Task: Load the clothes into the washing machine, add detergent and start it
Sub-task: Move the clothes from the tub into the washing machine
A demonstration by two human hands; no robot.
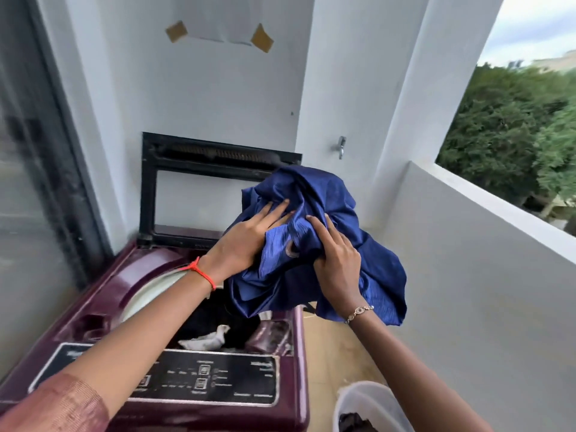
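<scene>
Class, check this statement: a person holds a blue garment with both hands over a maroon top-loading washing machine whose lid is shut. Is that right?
No. The lid is raised and stands upright, as the head view shows. The rest stands: the left hand and right hand hold the blue garment over the maroon washing machine.

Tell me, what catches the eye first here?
A big bundle of blue cloth is held in mid-air by the left hand and right hand at the picture's centre. Below it, a maroon washer stands with its lid raised and some clothes in the tub. Green trees fill the opening at right.
</scene>
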